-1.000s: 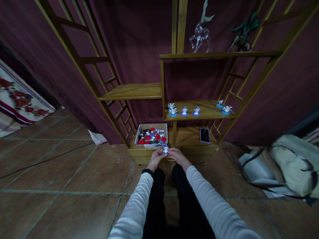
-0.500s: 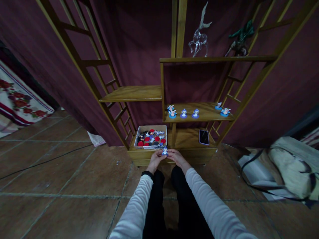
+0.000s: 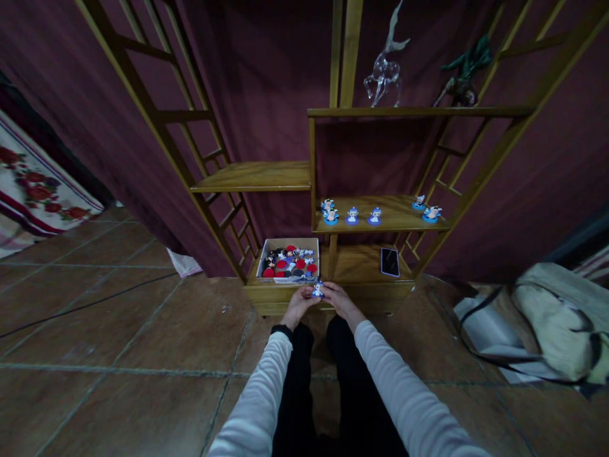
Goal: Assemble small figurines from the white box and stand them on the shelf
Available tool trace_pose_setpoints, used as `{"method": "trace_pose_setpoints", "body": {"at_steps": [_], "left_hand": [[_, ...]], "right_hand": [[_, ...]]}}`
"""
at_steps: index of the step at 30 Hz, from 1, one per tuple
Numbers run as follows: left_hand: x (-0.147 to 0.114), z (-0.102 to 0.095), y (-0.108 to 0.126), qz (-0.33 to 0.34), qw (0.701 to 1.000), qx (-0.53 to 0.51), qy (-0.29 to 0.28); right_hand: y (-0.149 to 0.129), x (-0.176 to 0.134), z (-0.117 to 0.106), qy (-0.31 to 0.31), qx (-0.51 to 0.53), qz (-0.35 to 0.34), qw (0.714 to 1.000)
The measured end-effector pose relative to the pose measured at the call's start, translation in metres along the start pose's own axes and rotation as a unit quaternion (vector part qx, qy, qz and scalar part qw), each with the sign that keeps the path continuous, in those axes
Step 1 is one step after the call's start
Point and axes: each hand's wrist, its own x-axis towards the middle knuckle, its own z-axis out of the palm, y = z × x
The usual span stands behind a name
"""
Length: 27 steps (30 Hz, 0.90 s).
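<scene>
A small purple-and-white figurine is held between my two hands, in front of the lowest shelf. My left hand grips it from the left, and my right hand pinches it from the right. Just beyond my hands sits an open cardboard box holding several figurines and red and dark round pieces. On the shelf above, two similar purple-and-white figurines stand side by side. Blue-based figurines are at that shelf's left end, and others at its right.
A phone lies on the lowest shelf, right of the box. Above are a clear glass deer and a green-and-brown statuette. A wooden side shelf is at left. A pale bag rests on the floor at right.
The figurine has turned a little in my fingers and shifted slightly to the right. Both hands keep hold of it. The shelf figurines stay where they were.
</scene>
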Motion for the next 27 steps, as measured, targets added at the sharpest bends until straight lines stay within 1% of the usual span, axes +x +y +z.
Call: {"method": "trace_pose_setpoints", "body": {"at_steps": [5,14,18,22,27], "left_hand": [[-0.0016,0.0007,0.003,-0.008,1.0,0.007,-0.002],[-0.001,-0.0015,-0.0005,-0.037,0.999,0.009,-0.012],[-0.0009,-0.0014,0.0004,-0.027,0.999,0.021,-0.013],[-0.0007,-0.0013,0.0006,-0.013,0.999,0.032,-0.021],[-0.0012,0.0003,-0.0002,-0.009,0.999,0.033,-0.023]], "right_hand": [[0.0004,0.0015,-0.0005,0.004,0.002,0.003,1.0],[-0.0015,0.0002,0.0005,0.028,0.0,0.019,0.999],[-0.0042,-0.0024,0.0025,0.029,0.009,0.021,0.999],[-0.0058,-0.0046,0.0031,0.014,0.016,0.017,1.0],[-0.0063,-0.0065,0.0046,0.02,-0.017,0.013,1.0]]}}
